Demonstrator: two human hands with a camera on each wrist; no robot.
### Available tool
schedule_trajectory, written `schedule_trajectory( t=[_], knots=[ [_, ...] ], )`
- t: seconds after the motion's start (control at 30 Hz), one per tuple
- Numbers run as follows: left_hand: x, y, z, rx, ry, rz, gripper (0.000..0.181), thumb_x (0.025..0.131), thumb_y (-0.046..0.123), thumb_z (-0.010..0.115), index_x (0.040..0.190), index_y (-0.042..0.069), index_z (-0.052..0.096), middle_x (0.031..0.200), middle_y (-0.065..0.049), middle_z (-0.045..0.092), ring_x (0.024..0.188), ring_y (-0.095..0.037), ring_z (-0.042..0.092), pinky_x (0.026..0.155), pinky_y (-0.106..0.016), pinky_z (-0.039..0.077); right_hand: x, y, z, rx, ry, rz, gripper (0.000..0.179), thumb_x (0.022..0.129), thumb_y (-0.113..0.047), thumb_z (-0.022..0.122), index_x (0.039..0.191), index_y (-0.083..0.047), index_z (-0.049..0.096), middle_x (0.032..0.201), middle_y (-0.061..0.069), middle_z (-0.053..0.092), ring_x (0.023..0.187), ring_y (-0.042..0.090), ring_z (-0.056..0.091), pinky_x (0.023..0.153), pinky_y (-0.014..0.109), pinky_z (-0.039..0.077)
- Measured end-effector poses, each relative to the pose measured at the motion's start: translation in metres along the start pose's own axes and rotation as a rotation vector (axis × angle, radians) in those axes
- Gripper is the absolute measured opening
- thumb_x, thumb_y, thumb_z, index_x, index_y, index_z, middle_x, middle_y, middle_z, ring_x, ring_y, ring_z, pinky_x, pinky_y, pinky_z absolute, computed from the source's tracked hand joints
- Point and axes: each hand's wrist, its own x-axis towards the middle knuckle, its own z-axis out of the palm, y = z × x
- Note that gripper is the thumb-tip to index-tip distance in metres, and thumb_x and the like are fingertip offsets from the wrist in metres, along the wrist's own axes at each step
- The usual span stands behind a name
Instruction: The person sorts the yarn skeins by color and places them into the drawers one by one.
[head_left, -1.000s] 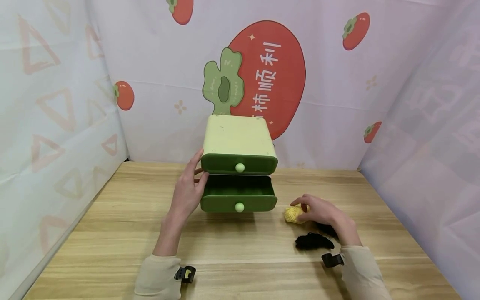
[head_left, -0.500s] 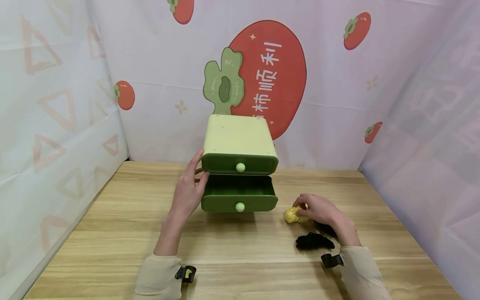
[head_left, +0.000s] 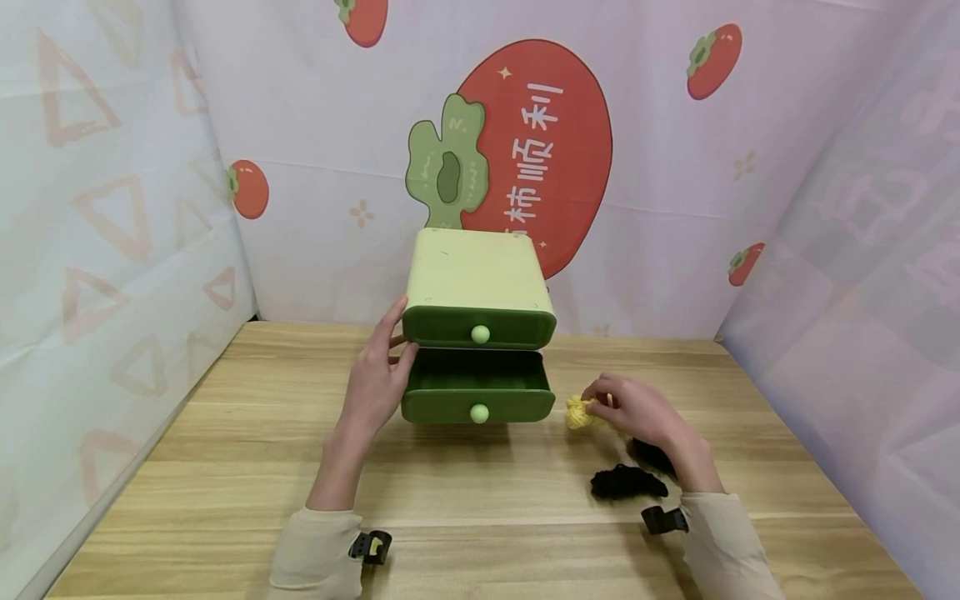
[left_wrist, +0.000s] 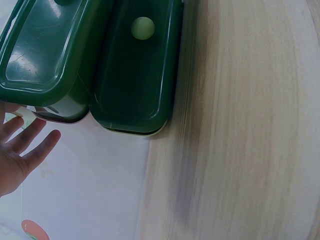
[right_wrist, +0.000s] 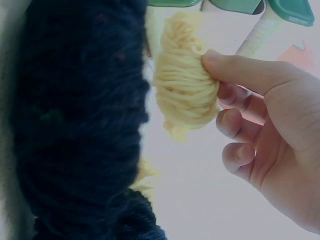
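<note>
A small pale-green cabinet (head_left: 480, 271) with two dark green drawers stands on the table. Its upper drawer (head_left: 442, 327) is pushed in, while the lower drawer (head_left: 442, 407) is pulled out. My left hand (head_left: 372, 383) rests against the cabinet's left side; the left wrist view shows its fingers (left_wrist: 44, 149) extended and spread. To the right of the drawers, my right hand (head_left: 637, 408) pinches a wound bundle of yellow yarn (right_wrist: 185, 85) between thumb and fingers. One black yarn bundle (head_left: 626, 482) lies near the right wrist, and another black bundle (head_left: 652, 456) is partly hidden under the forearm.
The wood-grain table (head_left: 480, 525) is enclosed by printed cloth at the back and both sides. A second bit of yellow yarn (right_wrist: 146, 177) shows behind the dark yarn in the right wrist view. Black camera mounts (head_left: 663, 521) sit at both wrists.
My right hand has closed on the yellow yarn and raised it slightly, moving a little up and away from the black bundles. The left hand and the drawers have stayed put.
</note>
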Motion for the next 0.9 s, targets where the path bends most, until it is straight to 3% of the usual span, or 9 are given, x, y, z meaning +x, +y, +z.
schedule_trajectory(
  t=[0.2,0.47,0.9],
  knots=[
    [0.000,-0.001,0.000,0.000,0.001,0.003,0.070,0.100,0.009,0.059,0.156,0.036,0.028,0.156,-0.003,0.042,0.115,-0.034,0.066,0.088,-0.045,0.060,0.001,-0.009,-0.005,0.003,0.091,-0.024,0.011,0.091,-0.023,0.072,0.101,-0.019,0.074,0.081,-0.014,0.057,0.066,-0.002,0.049,0.058,0.020,0.043],
    [0.000,-0.001,-0.001,0.001,0.002,0.009,0.070,0.099,0.008,0.059,0.156,0.036,0.028,0.155,-0.004,0.043,0.115,-0.034,0.066,0.087,-0.045,0.060,0.000,-0.017,-0.010,-0.028,0.267,-0.123,0.010,0.086,-0.018,0.078,0.095,-0.018,0.074,0.078,-0.014,0.057,0.063,-0.004,0.048,0.054,0.019,0.043],
    [0.000,-0.001,0.000,0.002,0.008,0.011,0.070,0.100,0.008,0.059,0.156,0.036,0.028,0.155,-0.004,0.043,0.114,-0.035,0.066,0.088,-0.045,0.060,0.008,-0.037,-0.024,-0.010,0.441,-0.241,0.018,0.082,-0.010,0.081,0.095,-0.018,0.073,0.077,-0.014,0.055,0.062,-0.003,0.044,0.054,0.011,0.037]
  ],
)
